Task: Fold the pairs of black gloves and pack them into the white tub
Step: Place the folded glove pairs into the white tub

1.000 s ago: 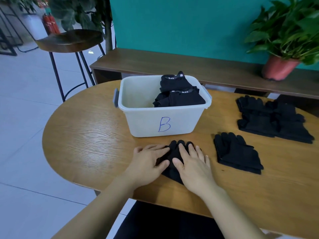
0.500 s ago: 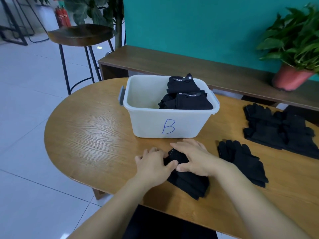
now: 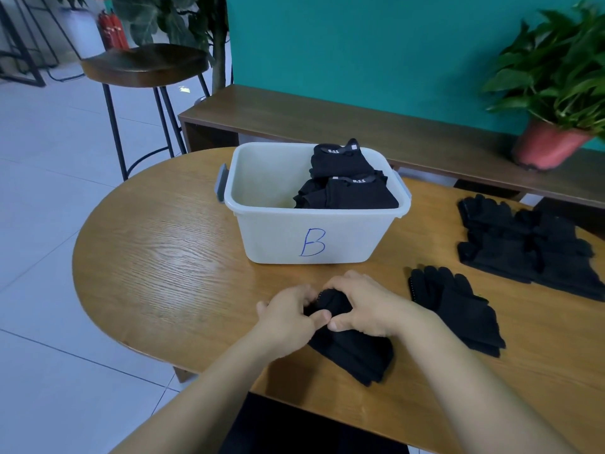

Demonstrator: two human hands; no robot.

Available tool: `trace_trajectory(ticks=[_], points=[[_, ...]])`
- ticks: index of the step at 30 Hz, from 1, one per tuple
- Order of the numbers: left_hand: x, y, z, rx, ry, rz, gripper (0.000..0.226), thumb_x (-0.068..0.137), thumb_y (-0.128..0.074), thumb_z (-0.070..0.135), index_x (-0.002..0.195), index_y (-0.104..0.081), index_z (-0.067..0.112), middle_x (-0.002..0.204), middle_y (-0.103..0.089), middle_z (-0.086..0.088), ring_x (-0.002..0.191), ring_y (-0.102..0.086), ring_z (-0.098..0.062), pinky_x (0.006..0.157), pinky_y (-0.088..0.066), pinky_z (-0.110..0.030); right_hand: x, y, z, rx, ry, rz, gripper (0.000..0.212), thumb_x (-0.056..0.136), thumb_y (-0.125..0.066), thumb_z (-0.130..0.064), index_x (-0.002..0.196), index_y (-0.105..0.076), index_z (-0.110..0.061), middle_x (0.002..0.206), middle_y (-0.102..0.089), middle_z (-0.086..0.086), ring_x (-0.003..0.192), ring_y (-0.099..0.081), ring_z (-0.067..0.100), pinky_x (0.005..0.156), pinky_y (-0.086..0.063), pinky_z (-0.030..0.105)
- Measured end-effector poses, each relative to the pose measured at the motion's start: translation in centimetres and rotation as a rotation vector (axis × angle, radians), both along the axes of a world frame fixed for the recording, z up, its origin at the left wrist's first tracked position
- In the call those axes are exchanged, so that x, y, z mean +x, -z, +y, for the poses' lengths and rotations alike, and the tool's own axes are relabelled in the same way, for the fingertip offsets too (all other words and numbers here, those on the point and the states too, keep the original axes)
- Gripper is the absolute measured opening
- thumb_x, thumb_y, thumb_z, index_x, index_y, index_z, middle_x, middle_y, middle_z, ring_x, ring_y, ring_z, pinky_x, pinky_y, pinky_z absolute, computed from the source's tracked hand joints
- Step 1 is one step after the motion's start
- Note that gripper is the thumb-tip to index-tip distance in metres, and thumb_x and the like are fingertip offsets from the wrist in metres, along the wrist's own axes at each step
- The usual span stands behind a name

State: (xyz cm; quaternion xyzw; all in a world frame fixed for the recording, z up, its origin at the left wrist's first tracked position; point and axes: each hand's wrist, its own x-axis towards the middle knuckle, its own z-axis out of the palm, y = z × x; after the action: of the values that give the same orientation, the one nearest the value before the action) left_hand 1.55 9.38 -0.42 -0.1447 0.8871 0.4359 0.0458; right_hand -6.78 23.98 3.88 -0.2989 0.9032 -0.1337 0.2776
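Black glove pair [image 3: 353, 352] lies on the bench [image 3: 157, 257] just in front of the tub [image 3: 314, 237], mid-fold. Left hand [image 3: 288, 317] and right hand [image 3: 370, 306] both grip its tub-side end, bunched up. Long axis runs from the tub toward the person, slanting right. Next: finish the fold, lift it, and drop it in the tub's free left side beside the folded pairs [image 3: 347, 191].

Bright, even indoor light, strongest at the left; soft sheen on the table [image 3: 157, 244] left of centre; pale floor [image 3: 49, 224] nearly washed out; white tub [image 3: 278, 237] evenly lit; shadows faint and short. Black gloves [image 3: 357, 355] crush to near detail-less black; wide-angle bending stretches the edges; plant [image 3: 556, 77] at right slightly smeared; centre sharp.
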Motion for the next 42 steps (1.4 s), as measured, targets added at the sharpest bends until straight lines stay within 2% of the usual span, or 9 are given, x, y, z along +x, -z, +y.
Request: trace_trajectory(ticks=[3, 13, 23, 26, 29, 32, 37, 39, 42], points=[[0.4, 0.7, -0.2, 0.065, -0.016, 0.048, 0.012, 0.088, -0.067, 0.039, 0.093, -0.061, 0.03, 0.098, -0.068, 0.014, 0.108, -0.057, -0.006, 0.107, -0.032, -0.041, 0.0, 0.1, 0.1, -0.025, 0.01, -0.007, 0.055, 0.082, -0.075, -0.033, 0.13, -0.048, -0.033, 0.112, -0.038, -0.008, 0.11, -0.043, 0.016, 0.098, -0.044, 0.039], [1.0, 0.7, -0.4, 0.154, -0.016, 0.055, 0.022, 0.068, -0.06, 0.055, 0.087, -0.058, 0.043, 0.094, -0.068, 0.016, 0.112, -0.055, -0.011, 0.105, -0.038, -0.044, -0.2, 0.0, 0.2, -0.082, 0.009, -0.01, 0.041, 0.078, -0.078, -0.031, 0.108, -0.052, -0.041, 0.108, -0.057, -0.01, 0.095, -0.056, 0.016, 0.08, -0.05, 0.033], [1.5, -0.3, -0.4, 0.261, 0.0, 0.062, 0.036, 0.058, -0.066, 0.064, 0.086, -0.062, 0.042, 0.094, -0.071, 0.022, 0.109, -0.06, -0.001, 0.109, -0.035, -0.048, -0.5, -0.7, 1.0, -0.212, -0.008, -0.15, 0.038, 0.066, -0.079, -0.032, 0.096, -0.059, -0.043, 0.102, -0.064, -0.013, 0.095, -0.061, 0.014, 0.087, -0.053, 0.04], [1.6, -1.1, -0.6, 0.332, 0.025, 0.071, 0.034, 0.065, -0.078, 0.052, 0.09, -0.068, 0.032, 0.095, -0.073, 0.014, 0.101, -0.066, -0.008, 0.106, -0.043, -0.047, -0.7, -1.3, 1.6, -0.261, -0.013, -0.179, 0.038, 0.066, -0.08, -0.03, 0.097, -0.062, -0.041, 0.1, -0.066, -0.013, 0.096, -0.063, 0.013, 0.088, -0.054, 0.041], [1.5, -2.9, -1.1, 0.401, 0.024, 0.109, 0.029, 0.076, -0.086, 0.026, 0.1, -0.069, 0.023, 0.1, -0.072, 0.007, 0.099, -0.065, -0.007, 0.096, -0.05, -0.03, -1.2, -3.0, 2.2, -0.309, -0.01, -0.194, 0.035, 0.071, -0.08, -0.022, 0.099, -0.064, -0.035, 0.1, -0.068, -0.008, 0.096, -0.065, 0.015, 0.088, -0.055, 0.04], [1.4, -6.3, -1.8, 0.341, 0.016, 0.224, 0.033, 0.078, -0.085, 0.025, 0.106, -0.069, 0.026, 0.105, -0.071, 0.012, 0.102, -0.061, 0.001, 0.084, -0.042, -0.007, -1.7, -5.8, 2.9, -0.35, -0.022, -0.176, 0.034, 0.069, -0.08, -0.023, 0.097, -0.065, -0.034, 0.098, -0.069, -0.005, 0.093, -0.067, 0.017, 0.085, -0.055, 0.04], [0.1, -12.7, -3.0, 0.163, -0.066, 0.523, 0.023, 0.082, -0.081, 0.027, 0.102, -0.07, 0.027, 0.096, -0.071, 0.016, 0.091, -0.061, 0.004, 0.08, -0.043, -0.008, -2.8, -12.8, 4.4, -0.41, -0.017, -0.109, 0.032, 0.078, -0.08, -0.009, 0.103, -0.066, -0.024, 0.097, -0.07, -0.001, 0.086, -0.069, 0.017, 0.075, -0.058, 0.031], [-1.1, -14.6, -3.9, 0.05, -0.173, 0.613, 0.032, 0.083, -0.079, 0.032, 0.111, -0.068, 0.024, 0.106, -0.068, 0.014, 0.098, -0.059, 0.004, 0.088, -0.044, -0.013, -3.5, -15.9, 4.9, -0.438, -0.007, -0.076, 0.032, 0.079, -0.08, -0.007, 0.104, -0.065, -0.021, 0.096, -0.071, 0.001, 0.083, -0.071, 0.018, 0.071, -0.058, 0.031], [-3.2, -15.0, -5.7, -0.223, -0.284, 0.524, 0.072, 0.081, -0.072, 0.054, 0.141, -0.049, 0.021, 0.137, -0.053, 0.002, 0.127, -0.046, -0.016, 0.106, -0.039, -0.04, -4.8, -19.8, 5.3, -0.475, 0.008, 0.018, 0.032, 0.078, -0.081, -0.008, 0.104, -0.066, -0.02, 0.096, -0.073, 0.004, 0.083, -0.071, 0.018, 0.075, -0.058, 0.036]])
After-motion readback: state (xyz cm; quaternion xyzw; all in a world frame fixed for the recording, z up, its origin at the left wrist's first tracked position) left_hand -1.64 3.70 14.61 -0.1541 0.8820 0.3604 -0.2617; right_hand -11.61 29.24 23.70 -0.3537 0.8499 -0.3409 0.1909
